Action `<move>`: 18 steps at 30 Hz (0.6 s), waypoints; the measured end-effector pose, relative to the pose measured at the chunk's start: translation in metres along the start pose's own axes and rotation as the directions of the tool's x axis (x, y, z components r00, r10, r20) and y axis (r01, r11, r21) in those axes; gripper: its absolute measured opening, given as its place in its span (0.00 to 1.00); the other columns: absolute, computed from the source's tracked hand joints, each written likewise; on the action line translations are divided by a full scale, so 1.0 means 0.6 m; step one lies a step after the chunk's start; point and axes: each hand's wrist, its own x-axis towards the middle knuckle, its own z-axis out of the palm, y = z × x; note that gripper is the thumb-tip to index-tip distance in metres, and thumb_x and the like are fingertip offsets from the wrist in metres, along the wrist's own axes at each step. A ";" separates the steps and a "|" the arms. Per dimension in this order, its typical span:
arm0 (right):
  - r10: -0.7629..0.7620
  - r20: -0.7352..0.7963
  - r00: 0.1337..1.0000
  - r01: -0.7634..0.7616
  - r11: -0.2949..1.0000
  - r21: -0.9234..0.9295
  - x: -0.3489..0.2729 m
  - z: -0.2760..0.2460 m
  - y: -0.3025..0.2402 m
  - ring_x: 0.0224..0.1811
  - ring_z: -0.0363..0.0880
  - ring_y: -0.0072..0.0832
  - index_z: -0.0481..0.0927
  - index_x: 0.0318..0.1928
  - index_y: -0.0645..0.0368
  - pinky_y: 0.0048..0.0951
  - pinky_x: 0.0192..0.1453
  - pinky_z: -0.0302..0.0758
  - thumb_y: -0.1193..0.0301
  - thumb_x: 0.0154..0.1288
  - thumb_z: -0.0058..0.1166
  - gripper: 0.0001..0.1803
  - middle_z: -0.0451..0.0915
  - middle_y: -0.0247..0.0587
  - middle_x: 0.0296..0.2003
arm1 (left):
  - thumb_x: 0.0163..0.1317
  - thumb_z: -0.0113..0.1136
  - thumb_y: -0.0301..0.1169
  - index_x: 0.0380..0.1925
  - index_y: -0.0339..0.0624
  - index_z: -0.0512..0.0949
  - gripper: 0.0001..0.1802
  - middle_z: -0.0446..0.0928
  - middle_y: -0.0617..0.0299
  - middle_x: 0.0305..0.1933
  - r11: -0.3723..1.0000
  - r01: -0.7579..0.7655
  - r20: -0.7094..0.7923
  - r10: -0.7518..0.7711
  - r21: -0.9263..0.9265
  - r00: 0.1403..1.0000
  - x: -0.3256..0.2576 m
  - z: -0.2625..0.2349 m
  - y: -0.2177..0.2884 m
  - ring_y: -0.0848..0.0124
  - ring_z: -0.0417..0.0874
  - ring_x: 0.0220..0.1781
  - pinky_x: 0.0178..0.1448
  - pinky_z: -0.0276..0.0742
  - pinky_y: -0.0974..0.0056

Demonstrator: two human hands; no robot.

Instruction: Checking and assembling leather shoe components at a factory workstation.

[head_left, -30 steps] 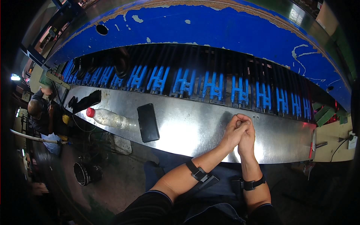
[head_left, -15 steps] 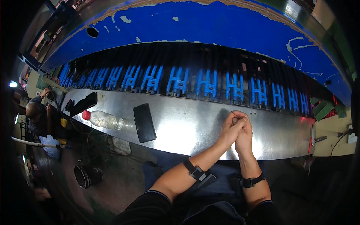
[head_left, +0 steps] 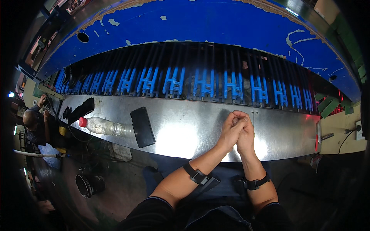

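A person's left hand [head_left: 230,133] and right hand [head_left: 244,134] rest clasped together on a polished steel counter [head_left: 185,129], right of centre in the frame, fingers [head_left: 236,116] interlaced and closed on one another, with nothing visible between the palms. Both forearms come up from the lower edge, each banded with one black wrist strap [head_left: 195,176], two straps in all. No part lies under or beside the hands, so by the look of it no piece is in work at this moment; whether any have been handled cannot be told from the counter, which carries no finished pile.

Just above the knuckles, across the middle of the frame, runs a dark conveyor rack [head_left: 192,61] carrying a row of bright blue H-shaped plastic holders [head_left: 203,85]; roughly a dozen pairs are countable, though those at the far left and far right blur into the curve of the lens. None is touched by either hand.

To the left on the counter lie one black phone [head_left: 142,126], face down and tilted, and just beside it one clear plastic bottle [head_left: 101,125] with a red cap, on its side. Further left sits one dark flat object [head_left: 81,110], too dim to identify. A chipped blue panel [head_left: 200,23] arches across the top. At the left edge one other person [head_left: 34,125] sits bent forward, well apart from the clasped hands.
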 end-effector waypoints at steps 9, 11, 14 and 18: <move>-0.194 0.066 0.979 0.195 0.981 -0.009 0.008 0.004 0.049 0.46 0.75 0.28 0.73 0.55 0.63 0.28 0.55 0.72 0.78 0.70 0.39 0.16 0.77 0.40 0.42 | 0.70 0.54 0.32 0.48 0.38 0.74 0.11 0.75 0.62 0.44 0.999 -0.020 -0.005 0.020 0.038 1.000 -0.007 0.000 0.013 0.76 0.76 0.46 0.51 0.74 0.70; -0.196 0.059 0.979 0.199 0.980 -0.034 0.006 0.006 0.045 0.46 0.75 0.28 0.73 0.55 0.63 0.27 0.56 0.72 0.78 0.70 0.40 0.16 0.77 0.40 0.42 | 0.69 0.55 0.31 0.47 0.39 0.74 0.11 0.75 0.63 0.44 0.997 -0.049 -0.009 0.049 0.055 0.999 -0.007 0.001 0.012 0.76 0.76 0.46 0.51 0.73 0.70; -0.104 0.022 0.994 0.106 0.992 -0.068 0.002 0.007 0.027 0.47 0.75 0.24 0.75 0.54 0.62 0.24 0.54 0.72 0.78 0.72 0.41 0.14 0.78 0.38 0.44 | 0.68 0.55 0.31 0.46 0.39 0.75 0.10 0.76 0.63 0.43 0.999 0.001 0.014 -0.002 0.046 1.000 -0.005 0.005 0.006 0.76 0.76 0.46 0.51 0.73 0.70; -0.003 -0.118 0.993 -0.015 0.988 -0.154 -0.004 0.035 0.000 0.49 0.76 0.23 0.76 0.54 0.61 0.23 0.55 0.73 0.77 0.72 0.43 0.13 0.79 0.37 0.47 | 0.67 0.55 0.30 0.45 0.40 0.75 0.09 0.76 0.65 0.40 0.998 -0.064 -0.016 0.064 0.006 0.998 -0.016 0.010 0.033 0.77 0.77 0.43 0.49 0.73 0.70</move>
